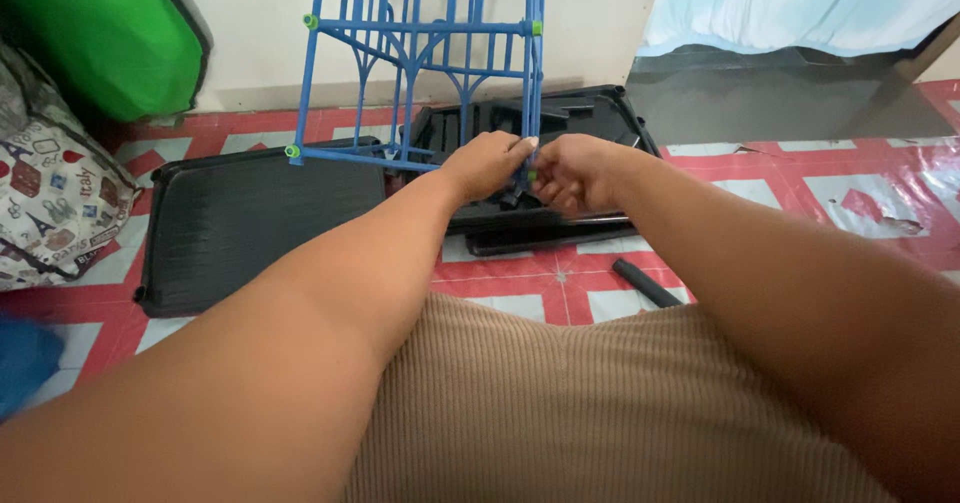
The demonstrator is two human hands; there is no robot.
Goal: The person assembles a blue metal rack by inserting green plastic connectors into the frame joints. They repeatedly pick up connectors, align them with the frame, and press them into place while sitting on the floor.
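A blue plastic rack frame with green connectors stands tilted over the floor in front of me. My left hand grips the frame's lower right corner post. My right hand meets it at the same corner, fingers pinched on a small green connector and a dark piece there. Under both hands lies a stack of black plastic shelf trays. What the fingers hold exactly is partly hidden.
Another black tray lies flat at the left. A short black tube rests on the red and white patterned floor mat. A patterned bag and a green bundle sit far left; a bed edge is at right.
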